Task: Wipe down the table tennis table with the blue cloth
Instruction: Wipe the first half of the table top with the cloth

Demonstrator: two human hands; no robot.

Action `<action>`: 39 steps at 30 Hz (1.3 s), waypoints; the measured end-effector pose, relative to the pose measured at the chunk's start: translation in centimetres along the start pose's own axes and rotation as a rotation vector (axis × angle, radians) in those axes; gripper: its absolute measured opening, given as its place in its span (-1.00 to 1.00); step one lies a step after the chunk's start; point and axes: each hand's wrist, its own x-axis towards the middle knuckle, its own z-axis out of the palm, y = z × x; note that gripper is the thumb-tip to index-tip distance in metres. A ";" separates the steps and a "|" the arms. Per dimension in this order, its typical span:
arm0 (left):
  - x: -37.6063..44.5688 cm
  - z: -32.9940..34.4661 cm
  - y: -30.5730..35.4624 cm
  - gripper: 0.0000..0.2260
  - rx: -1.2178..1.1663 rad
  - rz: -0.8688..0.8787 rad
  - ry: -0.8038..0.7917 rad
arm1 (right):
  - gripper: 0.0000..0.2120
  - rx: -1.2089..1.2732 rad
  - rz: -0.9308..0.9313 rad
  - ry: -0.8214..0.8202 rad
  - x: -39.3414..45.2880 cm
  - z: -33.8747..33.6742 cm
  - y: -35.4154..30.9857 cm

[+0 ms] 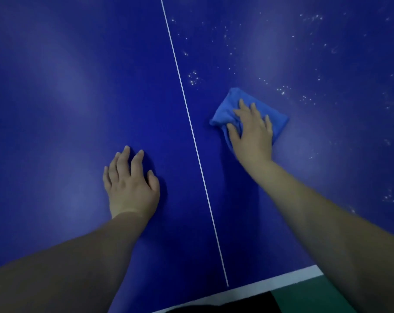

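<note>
**Wiping under way, with the speckled right half left to do**

The right hand (251,132) is lying flat on the blue cloth (227,109), fingers spread and straight, pressing the bunched cloth onto the table tennis table (67,86) just right of the white centre line (191,129), a little above the middle of the frame. The left hand (130,184) is resting on the bare surface in the lower middle, left of the line, fingers spread and holding nothing; it appears to be bracing the person's lean.

Judging by the surface, the job is partly done at most. The left half of the frame is showing smooth blue with only soft light reflections, and no specks are visible there. The upper right and right edge are carrying scattered white specks (284,90), some lying just beyond the cloth. That dotted area is what seems to be waiting for the cloth. The white end border (281,282) is running along the bottom, with the floor showing below it.
</note>
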 end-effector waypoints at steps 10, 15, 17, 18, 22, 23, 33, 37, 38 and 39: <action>-0.1 -0.8 1.1 -0.52 0.040 -0.051 -0.005 | -0.62 -0.012 -0.532 -0.283 13.4 2.4 -3.6; -0.1 -1.0 0.9 -0.51 0.059 -0.042 -0.002 | -0.57 0.025 -0.554 -0.256 11.3 1.7 -2.8; -0.1 -1.1 0.9 -0.50 0.064 -0.041 -0.001 | -0.63 0.028 -0.645 -0.293 9.1 1.5 -2.1; -0.1 -1.1 0.9 -0.49 0.065 -0.037 -0.002 | -0.65 0.034 -0.668 -0.307 9.4 1.5 -2.0; 0.1 -1.0 0.8 -0.49 0.069 -0.036 -0.016 | -0.61 0.000 -0.682 -0.295 16.6 2.9 -4.3; 0.1 -1.0 0.8 -0.50 0.072 -0.035 -0.018 | -0.59 -0.007 -0.651 -0.288 18.9 3.4 -5.1; 0.1 -1.5 1.1 -0.50 0.060 -0.033 -0.046 | -0.62 0.022 -0.667 -0.249 15.3 3.4 -3.7; 0.1 -1.4 0.9 -0.50 0.064 -0.029 -0.051 | -0.58 -0.033 -0.631 -0.231 22.0 4.1 -5.7; 0.1 -1.3 0.9 -0.50 0.065 -0.025 -0.047 | -0.56 -0.041 -0.579 -0.225 24.2 4.2 -6.4; 0.1 -1.2 0.8 -0.50 0.067 -0.020 -0.043 | -0.54 -0.043 -0.514 -0.215 26.2 4.3 -6.8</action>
